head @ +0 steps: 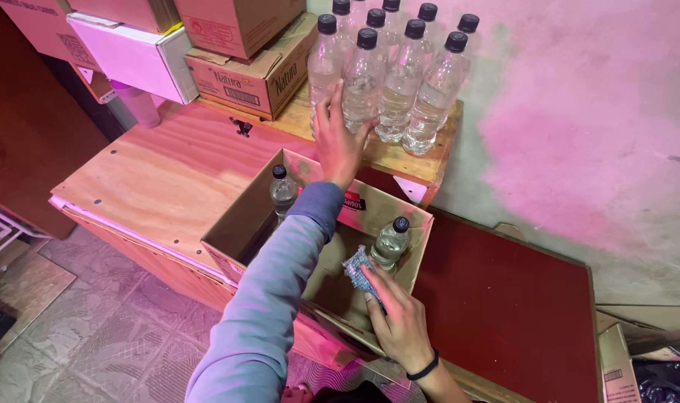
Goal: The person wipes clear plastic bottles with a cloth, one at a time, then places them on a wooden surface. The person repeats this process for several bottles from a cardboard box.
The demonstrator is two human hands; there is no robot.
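Two bottles [390, 242] stand in the open box [239, 224] (more bottles [399, 75] behind, on a ledge [399, 160]).

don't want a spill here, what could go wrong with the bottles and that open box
1. The left hand reaches into a tight cluster of clear bottles near the shelf edge; pulling one could topple its neighbours.
2. The cardboard box seems to overhang the wooden surface, so added weight might tip it.
3. The right hand holds a cloth, which may weaken its grip.
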